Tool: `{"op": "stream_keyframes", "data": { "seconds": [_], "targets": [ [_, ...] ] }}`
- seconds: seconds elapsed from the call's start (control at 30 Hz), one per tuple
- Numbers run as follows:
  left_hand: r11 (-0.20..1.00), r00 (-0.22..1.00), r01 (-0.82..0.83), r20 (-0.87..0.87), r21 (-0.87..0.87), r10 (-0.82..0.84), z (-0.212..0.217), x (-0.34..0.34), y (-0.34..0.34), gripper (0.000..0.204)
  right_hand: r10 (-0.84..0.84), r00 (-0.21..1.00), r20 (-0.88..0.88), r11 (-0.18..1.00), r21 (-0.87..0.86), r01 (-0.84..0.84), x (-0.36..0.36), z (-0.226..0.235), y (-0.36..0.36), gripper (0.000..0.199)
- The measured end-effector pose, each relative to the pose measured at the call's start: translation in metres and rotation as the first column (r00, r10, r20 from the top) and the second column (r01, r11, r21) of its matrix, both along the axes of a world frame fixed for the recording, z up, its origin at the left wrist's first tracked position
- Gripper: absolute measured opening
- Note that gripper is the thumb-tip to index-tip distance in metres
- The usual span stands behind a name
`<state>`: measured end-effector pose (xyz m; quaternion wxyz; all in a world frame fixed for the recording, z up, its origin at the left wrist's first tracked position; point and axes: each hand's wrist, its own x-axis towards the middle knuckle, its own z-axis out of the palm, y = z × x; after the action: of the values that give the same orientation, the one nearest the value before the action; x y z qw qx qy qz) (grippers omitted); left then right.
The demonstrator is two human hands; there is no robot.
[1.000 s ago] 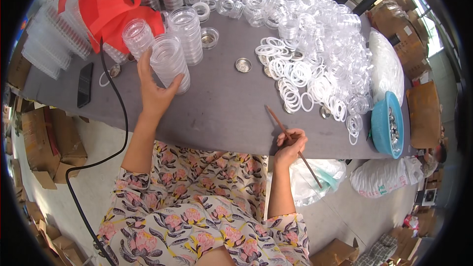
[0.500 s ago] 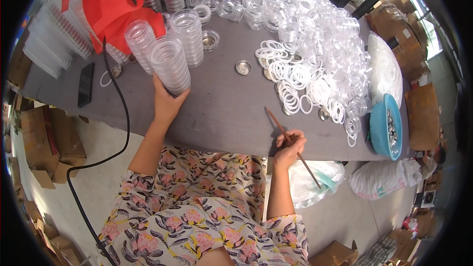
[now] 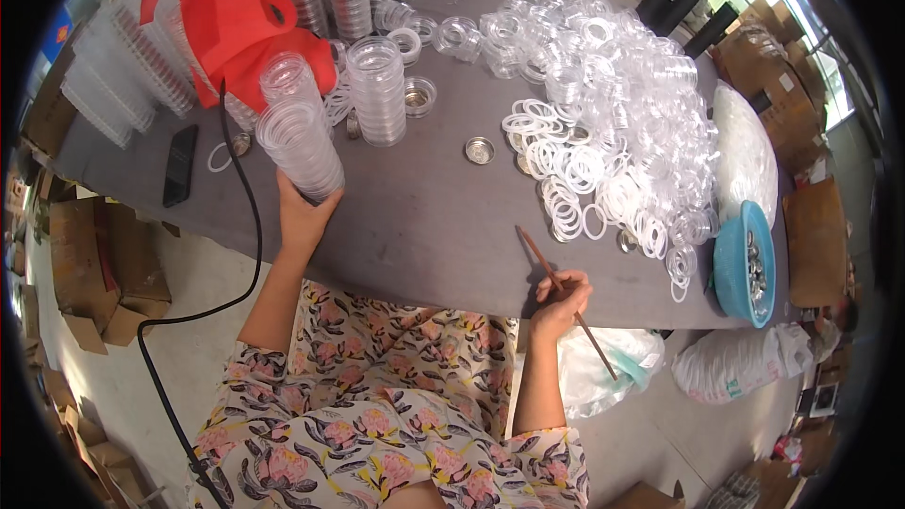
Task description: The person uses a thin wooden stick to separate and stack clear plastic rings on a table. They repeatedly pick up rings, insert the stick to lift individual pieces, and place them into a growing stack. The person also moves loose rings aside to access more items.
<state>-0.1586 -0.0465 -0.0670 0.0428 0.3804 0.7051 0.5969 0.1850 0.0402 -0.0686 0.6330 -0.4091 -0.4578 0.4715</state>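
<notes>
In the left-centre of the frame, the left hand (image 3: pixel 304 219) is curled around the lower part of a leaning stack of clear round plastic cups (image 3: pixel 300 146), fingers mostly hidden behind it; whether the stack's base touches the grey-covered table (image 3: pixel 405 226) cannot be told. Right of centre, near the table's front edge, the right hand (image 3: pixel 563 302) is closed around a thin brown stick (image 3: pixel 537 253), which slants from upper left to lower right through the grip. Just above and to the right of the held cups, an upright clear stack (image 3: pixel 379 99) stands on the table, with a red fabric bag (image 3: pixel 222 24) in the upper left. A black phone (image 3: pixel 180 165) lies at the left, near a black cable (image 3: pixel 254 217) that curves down to the lower left. A shallow silver metal cup (image 3: pixel 479 150) sits alone near the middle. Across the upper right spread loose white rings (image 3: pixel 577 168) and a heap of clear plastic containers (image 3: pixel 646 113), with a blue basket (image 3: pixel 728 273) holding small silver pieces (image 3: pixel 755 269) at the right.
</notes>
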Motion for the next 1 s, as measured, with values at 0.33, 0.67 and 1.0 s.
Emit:
{"op": "stream_keyframes", "data": {
  "seconds": [0.33,0.67,1.0],
  "targets": [
    [0.994,0.991,-0.106,-0.079,-0.013,0.105,0.002,-0.034,-0.005,0.088,-0.012,1.000,-0.002,1.000,-0.002,0.012,0.000,-0.001,0.000,0.053],
    [0.998,1.000,0.001,0.020,-0.059,0.000,-0.001,-0.015,-0.018,0.079,0.017,0.947,0.322,0.960,0.259,-0.105,-0.022,0.013,-0.017,0.047],
    [0.937,0.936,0.348,0.069,-0.026,-0.346,0.017,0.045,-0.027,0.077,0.033,0.758,0.652,0.470,0.659,-0.587,-0.170,0.109,-0.022,0.043]
  ]
}}
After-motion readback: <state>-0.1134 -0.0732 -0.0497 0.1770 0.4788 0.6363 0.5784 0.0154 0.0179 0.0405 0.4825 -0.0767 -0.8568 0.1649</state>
